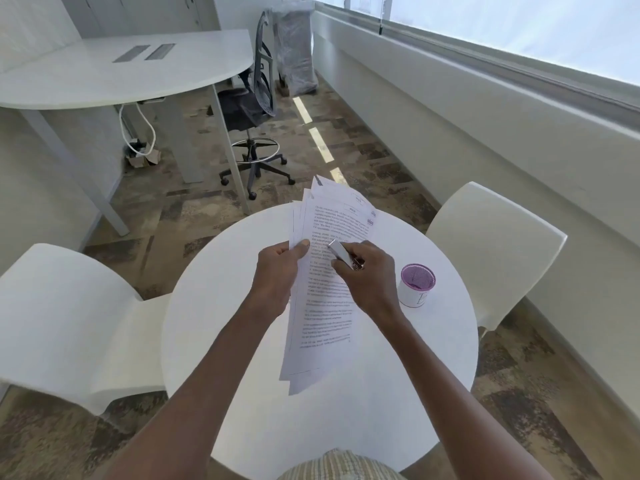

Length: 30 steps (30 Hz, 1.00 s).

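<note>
Hands meet over a round white table (pixel 346 427), seen from above. The left hand (pixel 277 271) pinches a sheaf of printed papers (pixel 322 317) at its left edge, thumb on top and fingers curled beneath. The slightly fanned sheets are held over the middle of the table. The right hand (pixel 367 278) curls its fingers round a small silver tool (pixel 341 253) - possibly a stapler - with its tip just beside the left thumb, above the top page. A purple-topped cup (pixel 417 285) stands on the table near the right hand. White chairs - one (pixel 69 323) left, one (pixel 495 251) right - flank the table.
</note>
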{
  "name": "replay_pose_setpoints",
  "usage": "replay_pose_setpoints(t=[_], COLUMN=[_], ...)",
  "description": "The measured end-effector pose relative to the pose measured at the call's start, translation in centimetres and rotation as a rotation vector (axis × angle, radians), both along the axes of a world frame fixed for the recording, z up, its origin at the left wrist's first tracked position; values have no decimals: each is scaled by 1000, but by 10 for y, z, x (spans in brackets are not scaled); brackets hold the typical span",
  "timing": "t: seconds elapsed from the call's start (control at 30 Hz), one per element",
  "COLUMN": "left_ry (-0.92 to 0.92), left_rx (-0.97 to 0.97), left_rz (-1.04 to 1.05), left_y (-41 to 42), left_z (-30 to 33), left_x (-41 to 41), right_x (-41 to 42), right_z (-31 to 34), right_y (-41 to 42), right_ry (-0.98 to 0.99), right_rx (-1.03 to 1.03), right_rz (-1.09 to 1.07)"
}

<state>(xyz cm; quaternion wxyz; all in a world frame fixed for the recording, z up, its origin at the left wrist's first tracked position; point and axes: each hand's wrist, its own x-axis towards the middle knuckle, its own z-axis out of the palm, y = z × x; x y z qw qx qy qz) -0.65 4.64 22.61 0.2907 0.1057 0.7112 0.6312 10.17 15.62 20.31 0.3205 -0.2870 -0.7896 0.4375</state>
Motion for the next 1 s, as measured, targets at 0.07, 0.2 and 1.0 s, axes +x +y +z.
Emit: replay_pose_setpoints(t=[0.07, 0.2, 1.0], left_ry=[13, 75, 134], left_rx=[10, 12, -52], left_rz=[-26, -54, -94], left_y=[0, -1, 12], left_z=[6, 19, 46], left_x=[2, 6, 21], right_x=[2, 4, 1], right_z=[0, 1, 8], right_y=[3, 10, 17], right_ry=[37, 61, 194], right_rx=[51, 55, 254], right_rz=[-3, 17, -30])
